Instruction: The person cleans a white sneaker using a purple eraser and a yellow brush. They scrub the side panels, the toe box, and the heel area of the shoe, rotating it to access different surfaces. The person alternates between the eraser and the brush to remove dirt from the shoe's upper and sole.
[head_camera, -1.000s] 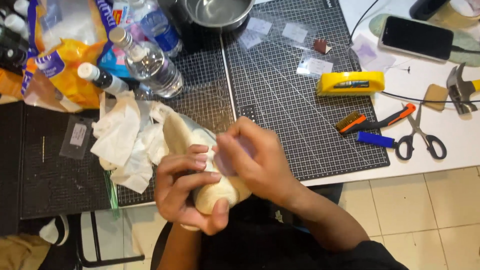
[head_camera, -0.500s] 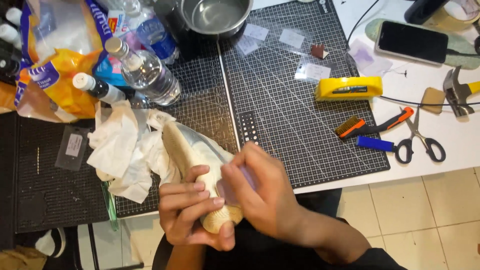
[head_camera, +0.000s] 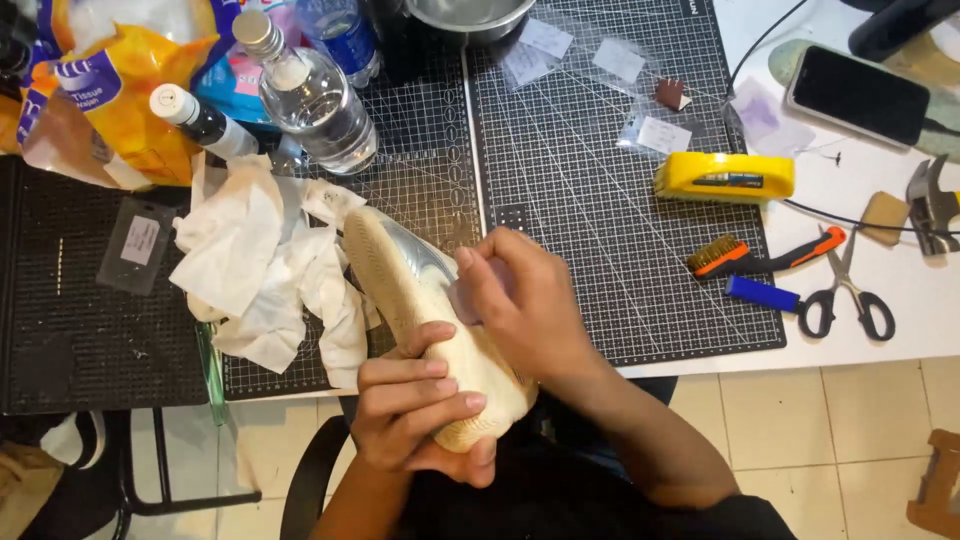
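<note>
The left hand (head_camera: 415, 415) grips the heel end of a cream-soled shoe (head_camera: 420, 310), sole turned up; the right hand (head_camera: 525, 300) presses closed against its side. Just beyond lie crumpled tissues (head_camera: 260, 265), then a water bottle (head_camera: 310, 95) and a yellow tool (head_camera: 725, 177).

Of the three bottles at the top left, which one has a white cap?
The small dark bottle lying beside the yellow bag. The large clear bottle has a clear cap; the blue-labelled bottle has its cap out of view.
</note>
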